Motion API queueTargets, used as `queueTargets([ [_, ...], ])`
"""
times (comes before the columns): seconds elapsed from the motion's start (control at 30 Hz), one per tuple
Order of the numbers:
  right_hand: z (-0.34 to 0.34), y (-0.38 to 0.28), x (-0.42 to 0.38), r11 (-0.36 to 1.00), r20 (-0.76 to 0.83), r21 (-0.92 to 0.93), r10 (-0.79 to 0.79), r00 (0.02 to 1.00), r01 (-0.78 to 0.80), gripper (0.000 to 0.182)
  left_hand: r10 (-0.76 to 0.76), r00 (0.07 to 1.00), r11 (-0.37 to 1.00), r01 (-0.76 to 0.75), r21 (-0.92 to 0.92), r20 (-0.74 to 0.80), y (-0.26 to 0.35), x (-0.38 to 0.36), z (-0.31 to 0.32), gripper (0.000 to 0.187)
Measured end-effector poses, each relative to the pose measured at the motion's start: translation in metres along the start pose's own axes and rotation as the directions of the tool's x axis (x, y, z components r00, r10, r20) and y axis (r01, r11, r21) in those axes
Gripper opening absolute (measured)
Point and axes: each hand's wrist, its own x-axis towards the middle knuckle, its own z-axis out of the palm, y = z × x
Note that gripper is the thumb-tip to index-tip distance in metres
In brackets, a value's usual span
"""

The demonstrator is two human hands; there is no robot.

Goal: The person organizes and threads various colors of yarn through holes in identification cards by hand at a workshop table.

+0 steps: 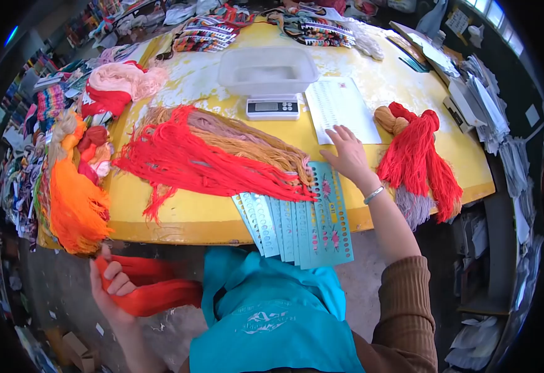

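Observation:
My left hand (115,281) is wrapped round a skein of red thread (163,297), held off the table's front edge and hanging in loops toward the apron. My right hand (347,156) is open, fingers spread, over the table by the lower edge of a printed sheet (339,109). Just below it lies a fan of blue-green cards (323,233) with rows of punched holes, overhanging the front edge. Long red threads (216,158) spread across the table, their ends at the cards' top, with tan and mauve threads (247,140) behind them.
A digital scale (273,109) bearing a clear plastic tub (267,69) stands mid-table. Red skeins (411,140) lie at the right, orange ones (79,193) at the left. Multicoloured thread bundles (206,34) line the back of the yellow table (402,74). Paper stacks (486,102) flank the right side.

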Motion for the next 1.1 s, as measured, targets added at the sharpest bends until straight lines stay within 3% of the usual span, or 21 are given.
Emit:
queueTargets([
  [0.07,0.006,0.019,-0.002,0.997,0.052,-0.037,0.064,0.997,-0.062,0.058,-0.017,0.999,0.992,0.021,-0.125,0.037,-0.02,0.017,-0.006,0.052],
  [0.23,0.014,0.025,-0.002,0.974,0.113,-0.141,0.192,0.975,-0.175,0.056,-0.041,0.961,0.991,0.074,-0.108,0.273,-0.075,0.068,-0.03,0.057],
  [0.27,0.013,0.021,-0.003,0.969,0.124,-0.165,0.205,0.971,-0.184,0.056,-0.029,0.975,0.994,0.051,-0.096,0.219,-0.089,0.073,-0.028,0.059],
  [0.37,0.018,0.017,-0.009,0.967,0.097,-0.169,0.209,0.973,-0.191,0.055,-0.154,0.938,0.988,0.14,0.066,0.312,-0.116,0.099,-0.032,0.064],
  [0.47,0.02,0.014,-0.014,0.963,0.091,-0.176,0.221,0.971,-0.203,0.054,-0.199,0.968,0.936,0.141,0.323,0.154,-0.146,0.108,-0.037,0.055],
  [0.53,0.021,0.015,-0.015,0.963,0.081,-0.171,0.224,0.971,-0.208,0.054,-0.05,0.998,0.767,0.02,0.641,0.029,-0.176,0.112,-0.038,0.041],
  [0.57,0.022,0.015,-0.016,0.965,0.081,-0.159,0.224,0.971,-0.21,0.054,-0.07,0.997,0.649,0.021,0.76,0.033,-0.179,0.112,-0.04,0.032],
  [0.63,0.022,0.02,-0.016,0.966,0.08,-0.147,0.226,0.971,-0.213,0.055,-0.018,0.982,0.317,-0.172,0.933,0.188,-0.192,0.117,-0.034,0.029],
  [0.67,0.018,0.024,-0.016,0.971,0.058,0.072,0.225,0.973,-0.229,0.058,-0.057,0.951,0.191,-0.288,0.938,0.304,-0.192,0.119,-0.037,0.028],
  [0.7,0.015,0.027,-0.016,0.93,0.035,0.288,0.23,0.973,-0.23,0.06,-0.059,0.951,0.192,-0.288,0.938,0.304,-0.193,0.119,-0.037,0.028],
  [0.73,0.011,0.027,-0.024,0.929,0.035,0.287,0.233,0.972,-0.233,0.06,-0.074,0.938,0.123,-0.328,0.936,0.339,-0.195,0.119,-0.035,0.028],
  [0.77,-0.007,0.016,-0.038,0.94,0.001,0.312,0.142,0.99,-0.136,0.064,-0.089,0.923,0.055,-0.37,0.927,0.373,-0.196,0.119,-0.034,0.027],
  [0.8,-0.026,0.003,-0.053,0.943,-0.034,0.332,0.05,0.998,-0.035,0.068,-0.09,0.915,0.083,-0.386,0.919,0.392,-0.198,0.118,-0.036,0.028],
  [0.87,-0.06,-0.026,-0.088,0.942,0.032,0.311,-0.139,0.99,0.122,0.078,-0.132,0.897,0.027,-0.422,0.906,0.422,-0.198,0.119,-0.036,0.028],
  [0.97,-0.087,-0.058,-0.148,0.938,0.278,0.244,-0.311,0.909,0.247,0.084,-0.21,0.868,-0.036,-0.466,0.884,0.45,-0.2,0.121,-0.038,0.032],
  [1.1,-0.093,-0.087,-0.21,0.957,0.442,0.14,-0.289,0.849,0.253,0.074,-0.299,0.823,-0.119,-0.534,0.837,0.483,-0.204,0.128,-0.033,0.033],
])
